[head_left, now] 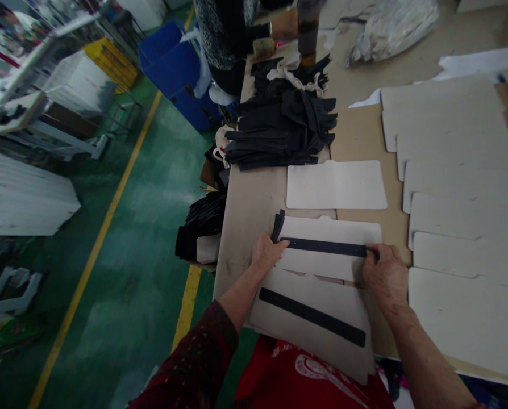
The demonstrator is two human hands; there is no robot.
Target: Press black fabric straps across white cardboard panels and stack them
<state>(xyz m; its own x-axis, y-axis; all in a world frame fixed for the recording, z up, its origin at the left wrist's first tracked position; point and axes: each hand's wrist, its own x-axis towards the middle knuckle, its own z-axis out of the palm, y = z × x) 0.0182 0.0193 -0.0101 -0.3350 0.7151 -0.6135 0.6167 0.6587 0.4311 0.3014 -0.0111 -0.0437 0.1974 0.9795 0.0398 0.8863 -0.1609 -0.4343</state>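
A black strip lies across a pale board, held at both ends. My left hand is closed at its left end, with several more black strips sticking up from the fingers. My right hand pinches the strip's right end at the board's right side. Nearer to me, another pale board at the table's front edge bears a black strip laid at a slant. Beyond the held strip lies a bare white board.
Bundles of black strips lie at the back left of the table. Overlapping pale boards cover the right side. A person's arm and a bottle are at the far edge. An open box stands beside the table's left edge.
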